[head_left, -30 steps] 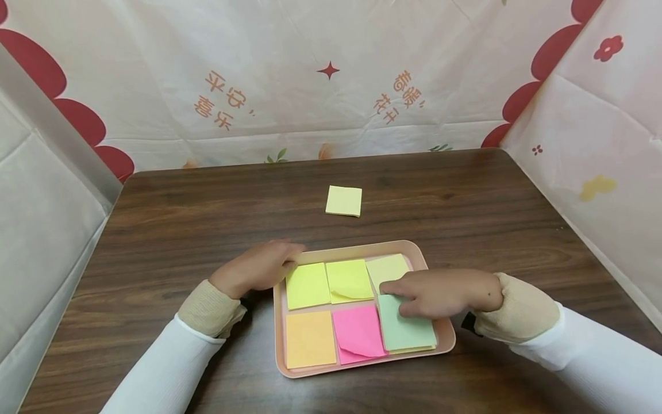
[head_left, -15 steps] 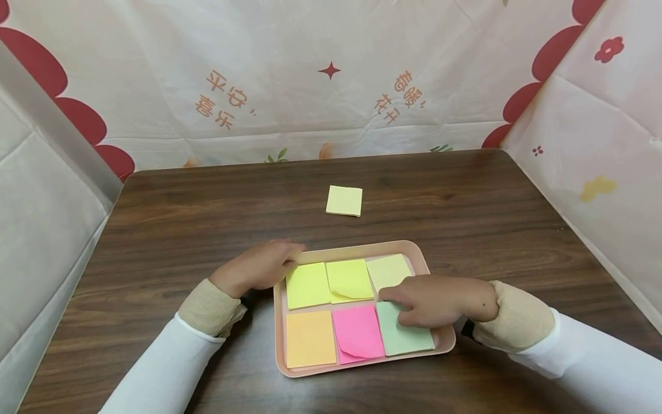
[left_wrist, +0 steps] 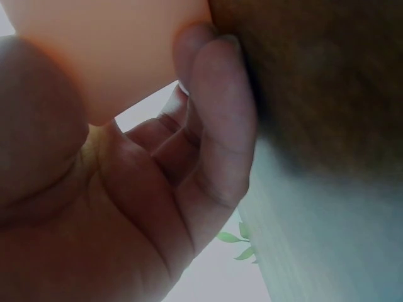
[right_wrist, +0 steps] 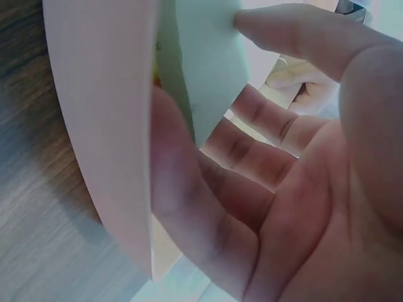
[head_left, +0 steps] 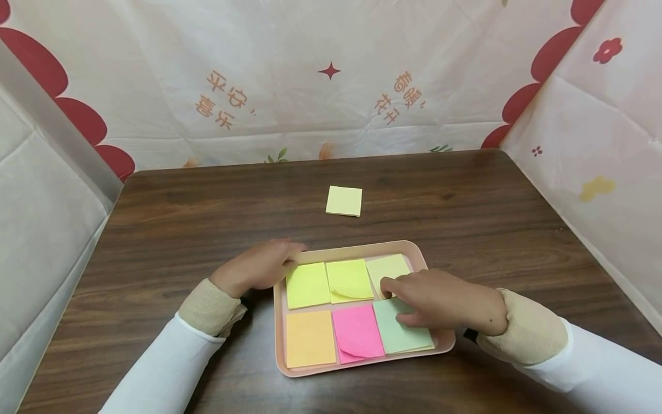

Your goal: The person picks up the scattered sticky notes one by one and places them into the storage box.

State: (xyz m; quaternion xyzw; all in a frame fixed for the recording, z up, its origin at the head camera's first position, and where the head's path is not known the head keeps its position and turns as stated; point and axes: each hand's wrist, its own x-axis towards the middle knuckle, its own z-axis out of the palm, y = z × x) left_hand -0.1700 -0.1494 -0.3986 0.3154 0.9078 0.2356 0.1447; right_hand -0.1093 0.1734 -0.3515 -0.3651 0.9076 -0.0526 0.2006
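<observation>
My left hand (head_left: 258, 265) grips the back left corner of a pink tray (head_left: 280, 345); in the left wrist view its thumb and curled fingers surround the tray corner (left_wrist: 119, 56). My right hand (head_left: 439, 299) is over the tray's right side, thumb touching a green sticky-note pad (head_left: 405, 336), fingers spread past its back edge. The right wrist view shows the pad (right_wrist: 214, 75) between thumb and loosely bent fingers. Behind it lies a pale yellow pad (head_left: 388, 267), partly hidden. Two bright yellow pads (head_left: 306, 287), an orange pad (head_left: 310, 339) and a pink pad (head_left: 357, 333) fill the other places.
A loose pale yellow pad (head_left: 344, 200) lies on the brown wooden table (head_left: 207, 213) behind the tray. Printed white cloth (head_left: 289, 69) hangs along the back and the right side of the table.
The green pad has settled lower in the tray and shifted slightly left. My right hand's forefinger has spread away from the thumb. My left hand stays on the tray corner.
</observation>
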